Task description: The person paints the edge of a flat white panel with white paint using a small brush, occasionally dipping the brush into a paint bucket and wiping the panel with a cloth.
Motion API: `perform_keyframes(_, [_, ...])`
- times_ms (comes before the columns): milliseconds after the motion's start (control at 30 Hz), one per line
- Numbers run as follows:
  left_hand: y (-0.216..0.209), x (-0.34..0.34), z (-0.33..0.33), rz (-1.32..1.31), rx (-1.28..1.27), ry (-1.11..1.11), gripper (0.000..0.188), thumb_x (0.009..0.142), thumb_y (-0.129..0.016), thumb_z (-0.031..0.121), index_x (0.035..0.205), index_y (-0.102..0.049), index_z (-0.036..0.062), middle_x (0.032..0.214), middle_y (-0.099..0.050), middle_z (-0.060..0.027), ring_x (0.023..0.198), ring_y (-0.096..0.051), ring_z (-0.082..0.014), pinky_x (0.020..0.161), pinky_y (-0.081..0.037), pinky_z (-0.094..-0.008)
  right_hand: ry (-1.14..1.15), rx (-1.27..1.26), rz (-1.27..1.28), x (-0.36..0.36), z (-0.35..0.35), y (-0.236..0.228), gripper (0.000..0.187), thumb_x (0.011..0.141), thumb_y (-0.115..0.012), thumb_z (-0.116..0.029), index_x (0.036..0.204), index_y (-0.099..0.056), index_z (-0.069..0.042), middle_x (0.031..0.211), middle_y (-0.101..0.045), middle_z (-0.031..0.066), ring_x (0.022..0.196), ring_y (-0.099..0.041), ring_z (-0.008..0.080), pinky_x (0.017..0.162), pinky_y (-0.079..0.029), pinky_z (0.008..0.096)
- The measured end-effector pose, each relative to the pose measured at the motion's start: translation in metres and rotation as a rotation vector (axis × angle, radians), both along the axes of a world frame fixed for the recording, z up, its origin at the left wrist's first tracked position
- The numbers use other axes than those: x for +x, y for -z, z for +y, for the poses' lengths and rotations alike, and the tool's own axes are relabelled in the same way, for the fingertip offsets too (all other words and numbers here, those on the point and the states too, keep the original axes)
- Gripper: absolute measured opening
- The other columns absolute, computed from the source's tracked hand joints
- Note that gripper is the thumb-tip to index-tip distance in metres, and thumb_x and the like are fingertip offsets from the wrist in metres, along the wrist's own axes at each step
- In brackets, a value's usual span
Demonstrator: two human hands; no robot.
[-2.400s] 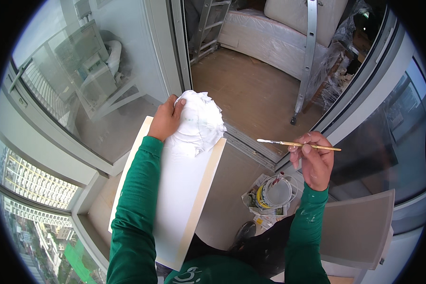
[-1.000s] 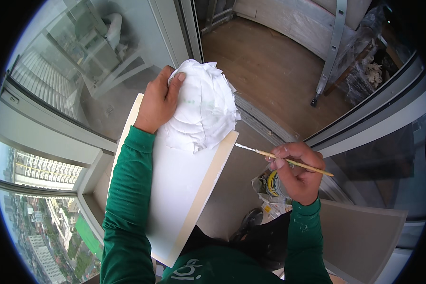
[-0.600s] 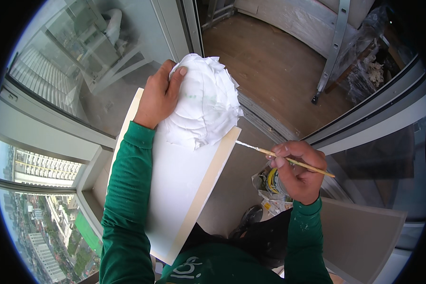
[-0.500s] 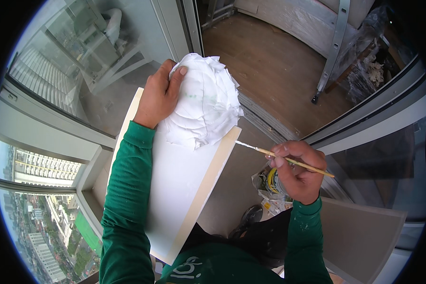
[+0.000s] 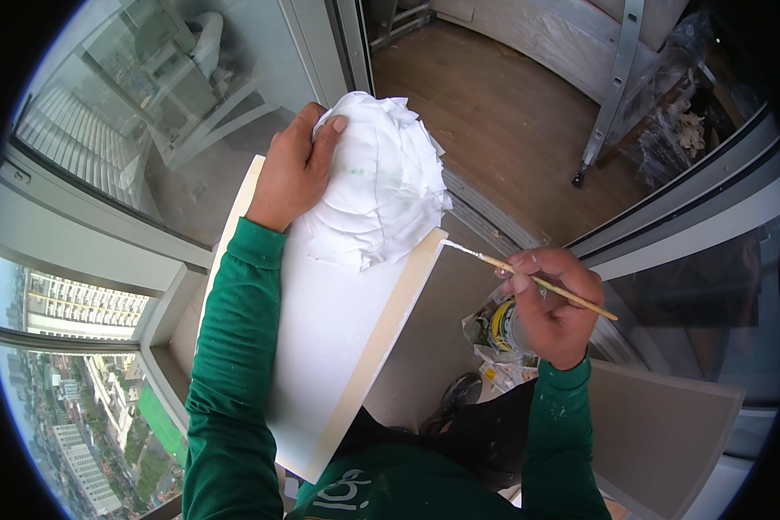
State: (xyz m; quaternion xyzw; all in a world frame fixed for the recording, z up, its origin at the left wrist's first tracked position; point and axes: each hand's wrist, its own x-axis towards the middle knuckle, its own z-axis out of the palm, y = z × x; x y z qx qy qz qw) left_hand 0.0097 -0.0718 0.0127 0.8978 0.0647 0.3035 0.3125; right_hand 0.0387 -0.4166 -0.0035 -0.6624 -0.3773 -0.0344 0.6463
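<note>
A round, layered wad of white paper or cloth lies over the top end of a white panel with beige long edges. My left hand is closed on the wad's upper left side, thumb across its top, its other fingers partly hidden. In my right hand is a thin paintbrush, pinched between thumb and fingers. Its white-coated tip meets or nearly meets the panel's upper right corner; contact is hard to tell. The panel slants down toward my body beneath my left forearm.
A can with a yellow band stands on printed paper below my right hand, close to my shoe. A grey sheet leans at the lower right. Beyond the door track is a metal ladder. Windows line the left.
The brush tip has moved slightly up and right, closer to the panel's corner. The panel and the white wad have shifted a little, also up and right.
</note>
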Motion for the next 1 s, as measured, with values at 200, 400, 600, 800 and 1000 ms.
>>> perform_keyframes(200, [0.0031, 0.0009, 0.0027, -0.009, -0.008, 0.006, 0.042, 0.111, -0.058, 0.037, 0.108, -0.061, -0.0048, 0.073, -0.062, -0.0283, 0.061, -0.059, -0.0397, 0.064, -0.050, -0.0432, -0.074, -0.032, -0.005, 0.0005, -0.0052, -0.0021, 0.014, 0.090, -0.070, 0.008, 0.103, -0.068, 0.003, 0.092, -0.077, 0.0145, 0.083, -0.078, 0.0196, 0.077, -0.062, 0.0305])
perform_keyframes(400, [0.0032, 0.0010, 0.0038, 0.003, 0.008, 0.007, 0.043, 0.111, -0.058, 0.038, 0.108, -0.061, -0.0047, 0.073, -0.062, -0.0284, 0.062, -0.059, -0.0408, 0.064, -0.050, -0.0434, -0.006, 0.018, 0.026, 0.0010, -0.0008, 0.0024, 0.016, 0.088, -0.069, 0.009, 0.103, -0.068, 0.003, 0.092, -0.077, 0.0147, 0.084, -0.078, 0.0195, 0.077, -0.062, 0.0311])
perform_keyframes(600, [0.0035, 0.0007, 0.0039, -0.003, 0.002, 0.002, 0.043, 0.111, -0.058, 0.038, 0.109, -0.061, -0.0048, 0.074, -0.063, -0.0286, 0.063, -0.060, -0.0415, 0.065, -0.050, -0.0438, -0.067, -0.005, 0.020, 0.0013, -0.0067, -0.0021, 0.015, 0.090, -0.068, 0.010, 0.105, -0.068, 0.004, 0.093, -0.077, 0.0151, 0.083, -0.078, 0.0194, 0.079, -0.063, 0.0311])
perform_keyframes(800, [0.0046, 0.0010, 0.0034, -0.009, -0.006, 0.003, 0.044, 0.111, -0.058, 0.039, 0.111, -0.061, -0.0049, 0.075, -0.064, -0.0289, 0.064, -0.062, -0.0422, 0.066, -0.051, -0.0443, -0.019, 0.024, 0.019, 0.0036, -0.0005, 0.0037, 0.014, 0.093, -0.067, 0.009, 0.106, -0.067, 0.005, 0.096, -0.076, 0.0151, 0.085, -0.077, 0.0195, 0.080, -0.062, 0.0320])
perform_keyframes(1000, [0.0030, 0.0015, 0.0038, 0.007, 0.005, 0.010, 0.043, 0.111, -0.058, 0.038, 0.110, -0.061, -0.0057, 0.077, -0.064, -0.0299, 0.066, -0.063, -0.0442, 0.067, -0.051, -0.0439, -0.020, 0.060, 0.052, 0.0036, -0.0033, 0.0045, 0.014, 0.093, -0.067, 0.010, 0.107, -0.066, 0.005, 0.096, -0.075, 0.0152, 0.086, -0.076, 0.0198, 0.081, -0.062, 0.0323])
